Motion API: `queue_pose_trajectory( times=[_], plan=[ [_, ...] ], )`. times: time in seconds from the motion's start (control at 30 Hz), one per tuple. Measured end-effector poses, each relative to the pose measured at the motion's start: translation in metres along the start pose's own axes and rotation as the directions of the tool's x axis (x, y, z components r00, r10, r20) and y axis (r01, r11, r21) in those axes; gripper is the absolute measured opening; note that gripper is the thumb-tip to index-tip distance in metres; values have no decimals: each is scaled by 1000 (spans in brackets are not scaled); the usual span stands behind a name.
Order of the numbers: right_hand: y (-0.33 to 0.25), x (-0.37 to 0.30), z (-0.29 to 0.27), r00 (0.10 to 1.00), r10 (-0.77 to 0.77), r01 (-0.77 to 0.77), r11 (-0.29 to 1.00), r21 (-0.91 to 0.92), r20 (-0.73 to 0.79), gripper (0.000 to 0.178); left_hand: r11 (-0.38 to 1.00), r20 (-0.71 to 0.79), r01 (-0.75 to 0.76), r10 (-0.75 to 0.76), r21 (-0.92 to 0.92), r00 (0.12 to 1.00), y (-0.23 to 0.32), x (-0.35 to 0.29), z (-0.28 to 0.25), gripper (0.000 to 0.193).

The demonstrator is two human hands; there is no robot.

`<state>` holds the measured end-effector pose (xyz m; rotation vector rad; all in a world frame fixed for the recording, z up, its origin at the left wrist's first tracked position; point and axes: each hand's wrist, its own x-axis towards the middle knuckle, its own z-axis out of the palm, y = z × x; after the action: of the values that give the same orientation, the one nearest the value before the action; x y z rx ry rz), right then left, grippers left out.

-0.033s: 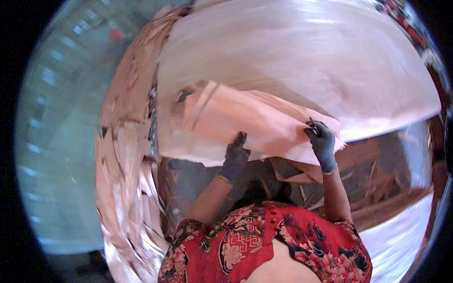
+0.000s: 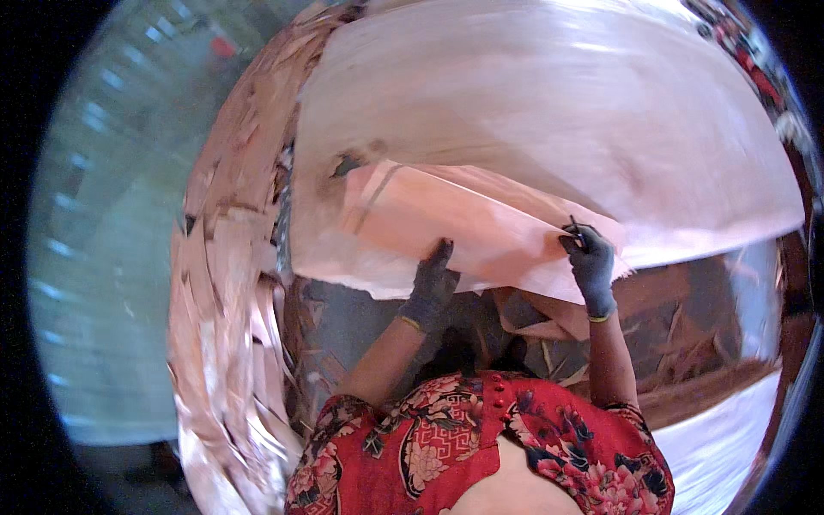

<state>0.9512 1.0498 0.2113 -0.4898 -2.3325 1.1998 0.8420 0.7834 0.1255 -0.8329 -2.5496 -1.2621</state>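
Observation:
A long strip of pinkish wood veneer [image 2: 463,227] lies slantwise over a large pale sheet, folded or stacked with another strip along its far side. A dark stripe crosses its left end. My left hand [image 2: 432,283], in a dark grey glove, grips its near edge with the thumb on top; the other fingers are mostly hidden. Close to the strip's right end is my gloved right hand [image 2: 592,268], closed round a thin dark tool [image 2: 575,227] whose tip points up past the fingers. Whether that hand also pinches the veneer is hard to tell.
The broad pale veneer sheet [image 2: 532,94] spreads out ahead of me. Torn veneer strips [image 2: 227,249] are heaped along the left, beside a greenish floor [image 2: 112,257]. Scraps [image 2: 678,335] lie below the sheet's near edge. A white sheet [image 2: 730,438] shows at lower right.
The veneer strip's left end has come down a little, and its blur has gone. Both hands keep their hold, with the whole view slightly shifted.

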Motion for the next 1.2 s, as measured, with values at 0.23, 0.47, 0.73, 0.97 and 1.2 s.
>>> queue_pose_trajectory(
  times=[0.23, 0.47, 0.73, 0.97, 1.2],
  plan=[
    [-146, 56, 62, 804, -574, 540, 814, -213, -154, 15, 979, -195, 53, -13, 197, 981, -48, 76, -94, 25],
    [-156, -4, 185, 859, -391, 487, 824, -289, 332, 16, 924, 210, 182, -262, 336, 942, -151, 14, -195, 47],
    [-129, -35, 254, 783, -31, 305, 889, -341, 621, 24, 233, 154, 512, -781, -827, 605, -245, -58, -277, 48],
    [-141, 88, 251, 830, -141, 365, 869, -335, 540, 27, 329, 312, 756, -763, -566, 566, -254, -38, -312, 37],
    [-61, 238, 285, 906, -49, 314, 745, -589, 420, 42, 456, 231, 874, -880, 168, 415, -237, -5, -317, 36]
  ],
)
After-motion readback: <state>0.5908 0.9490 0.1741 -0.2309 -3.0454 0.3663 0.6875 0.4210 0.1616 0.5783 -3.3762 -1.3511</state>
